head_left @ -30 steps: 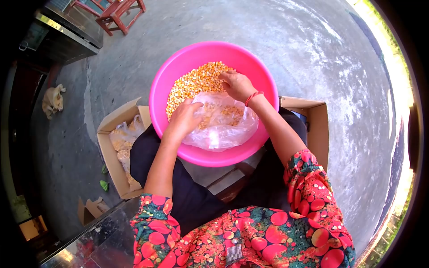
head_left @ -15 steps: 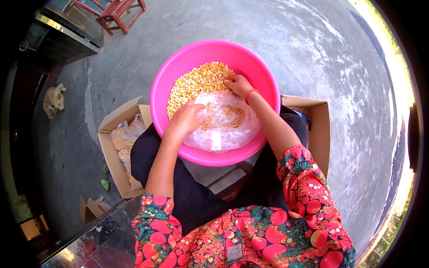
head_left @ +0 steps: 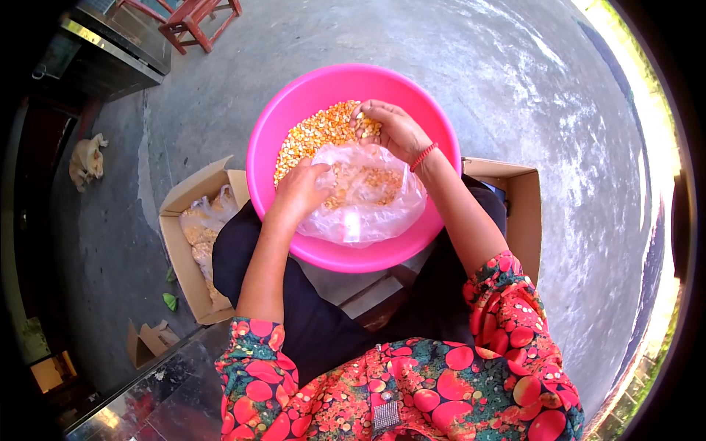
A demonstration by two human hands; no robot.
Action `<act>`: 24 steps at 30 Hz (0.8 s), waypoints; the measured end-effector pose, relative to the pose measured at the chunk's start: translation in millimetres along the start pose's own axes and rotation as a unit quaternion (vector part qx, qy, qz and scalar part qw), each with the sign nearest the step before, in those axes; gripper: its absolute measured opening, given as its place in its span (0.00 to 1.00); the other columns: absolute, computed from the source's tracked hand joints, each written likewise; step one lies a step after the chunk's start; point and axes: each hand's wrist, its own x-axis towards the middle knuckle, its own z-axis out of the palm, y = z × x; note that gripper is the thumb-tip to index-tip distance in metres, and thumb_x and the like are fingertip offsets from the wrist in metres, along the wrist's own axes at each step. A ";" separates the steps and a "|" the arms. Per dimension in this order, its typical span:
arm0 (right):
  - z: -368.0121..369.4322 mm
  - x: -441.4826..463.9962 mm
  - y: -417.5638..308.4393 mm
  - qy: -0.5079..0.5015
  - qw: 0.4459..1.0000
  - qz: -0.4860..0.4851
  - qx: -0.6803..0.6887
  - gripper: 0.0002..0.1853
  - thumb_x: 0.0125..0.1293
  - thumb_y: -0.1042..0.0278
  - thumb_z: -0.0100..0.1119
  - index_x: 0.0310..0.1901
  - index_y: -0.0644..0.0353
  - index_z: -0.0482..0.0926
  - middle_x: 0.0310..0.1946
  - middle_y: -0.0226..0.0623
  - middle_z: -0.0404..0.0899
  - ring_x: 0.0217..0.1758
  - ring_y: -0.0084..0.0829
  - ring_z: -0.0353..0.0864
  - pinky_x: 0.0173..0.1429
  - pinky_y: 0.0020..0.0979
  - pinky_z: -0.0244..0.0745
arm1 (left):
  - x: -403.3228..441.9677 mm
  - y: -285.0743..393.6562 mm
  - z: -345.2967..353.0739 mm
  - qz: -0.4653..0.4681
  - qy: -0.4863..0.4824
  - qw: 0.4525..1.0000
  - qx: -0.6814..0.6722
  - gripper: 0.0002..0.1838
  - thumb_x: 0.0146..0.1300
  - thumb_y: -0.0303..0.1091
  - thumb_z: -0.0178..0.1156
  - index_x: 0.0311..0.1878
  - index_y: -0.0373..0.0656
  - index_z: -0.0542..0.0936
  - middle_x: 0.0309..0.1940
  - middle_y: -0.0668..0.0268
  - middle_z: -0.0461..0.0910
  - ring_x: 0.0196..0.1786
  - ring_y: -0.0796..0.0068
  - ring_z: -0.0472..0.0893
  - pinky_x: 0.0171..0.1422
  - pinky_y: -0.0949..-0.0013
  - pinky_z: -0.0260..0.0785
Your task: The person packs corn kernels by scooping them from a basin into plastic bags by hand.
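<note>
A pink basin (head_left: 276, 121) rests across my lap, with loose corn kernels (head_left: 312, 134) piled along its far left side. In its near half lies a clear plastic bag (head_left: 364, 220) with some kernels inside. My left hand (head_left: 301, 189) grips the bag's left edge between thumb and fingers. Cupped in my right hand (head_left: 395, 131) is a scoop of corn kernels, held above the bag's far edge. A red bracelet (head_left: 423, 156) circles my right wrist.
On the left stands a cardboard box (head_left: 180, 253) holding plastic bags of corn (head_left: 202, 235). Another cardboard box (head_left: 523, 213) is at my right. A dog (head_left: 88, 162) lies on the concrete floor (head_left: 544, 95), and a red wooden stool (head_left: 193, 26) stands far left.
My right hand has risen from the kernel pile with a scoop of corn and turned so the kernels show. My left hand has stayed at the bag, whose mouth is lifted slightly.
</note>
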 end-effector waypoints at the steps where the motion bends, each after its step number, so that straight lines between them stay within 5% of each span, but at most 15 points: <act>1: 3.8 -5.5 2.7 -0.032 0.998 0.020 -0.051 0.10 0.69 0.68 0.44 0.42 0.60 0.76 0.36 0.33 0.79 0.38 0.25 0.79 0.39 0.26 0.80 | -0.2 0.4 -1.8 0.000 0.000 1.000 0.000 0.23 0.50 0.37 0.66 0.52 0.45 0.79 0.48 0.53 0.73 0.53 0.54 0.75 0.58 0.58 0.67; 3: 12.0 -14.2 15.8 -0.137 0.962 0.086 -0.219 0.11 0.68 0.66 0.45 0.41 0.58 0.79 0.35 0.33 0.80 0.40 0.27 0.80 0.42 0.28 0.79 | -0.9 1.7 -4.0 0.000 0.017 1.000 -0.017 0.23 0.50 0.37 0.66 0.52 0.45 0.79 0.50 0.53 0.73 0.54 0.54 0.74 0.58 0.58 0.67; 5: 7.2 -18.7 42.4 -0.266 0.827 -0.048 -0.492 0.11 0.66 0.65 0.47 0.38 0.57 0.81 0.34 0.36 0.82 0.41 0.30 0.80 0.46 0.31 0.76 | -0.3 0.8 -2.2 0.000 0.019 1.000 -0.011 0.24 0.49 0.36 0.67 0.52 0.45 0.79 0.50 0.53 0.73 0.54 0.54 0.74 0.58 0.58 0.67; 7: 13.6 -29.6 44.7 -0.235 0.823 -0.023 -0.517 0.09 0.62 0.66 0.51 0.36 0.56 0.82 0.34 0.40 0.82 0.42 0.35 0.80 0.49 0.34 0.73 | -1.1 1.3 -2.0 -0.002 0.020 1.000 -0.003 0.24 0.49 0.36 0.67 0.52 0.45 0.78 0.50 0.53 0.73 0.54 0.54 0.74 0.58 0.58 0.68; 13: -2.3 -24.8 40.8 -0.078 0.705 -0.212 -0.672 0.11 0.53 0.75 0.58 0.40 0.59 0.80 0.40 0.43 0.77 0.45 0.41 0.77 0.52 0.39 0.72 | -1.9 1.7 -3.6 0.000 0.019 1.000 -0.003 0.25 0.48 0.34 0.67 0.53 0.45 0.78 0.51 0.53 0.72 0.54 0.54 0.74 0.59 0.58 0.67; 14: -9.3 -24.5 46.3 -0.079 0.680 -0.108 -0.721 0.13 0.52 0.75 0.58 0.42 0.58 0.79 0.44 0.44 0.75 0.48 0.43 0.76 0.54 0.40 0.71 | -1.3 0.6 -3.9 0.009 0.022 1.000 0.003 0.26 0.47 0.35 0.67 0.54 0.45 0.77 0.52 0.53 0.72 0.55 0.54 0.74 0.59 0.58 0.67; 17: -17.5 -23.3 57.2 -0.098 0.639 -0.030 -0.763 0.14 0.53 0.75 0.54 0.43 0.58 0.79 0.45 0.45 0.76 0.49 0.45 0.77 0.53 0.40 0.73 | 0.6 -1.4 -0.7 0.017 0.013 1.000 0.015 0.29 0.46 0.36 0.69 0.55 0.46 0.76 0.55 0.54 0.70 0.58 0.55 0.71 0.62 0.58 0.65; 24: -13.6 -22.0 41.6 -0.132 0.643 0.023 -0.754 0.13 0.54 0.73 0.54 0.42 0.55 0.80 0.42 0.43 0.79 0.47 0.43 0.79 0.50 0.39 0.74 | 0.4 1.0 3.1 0.037 -0.012 0.998 0.048 0.41 0.40 0.41 0.72 0.61 0.43 0.71 0.64 0.51 0.61 0.66 0.53 0.63 0.69 0.59 0.58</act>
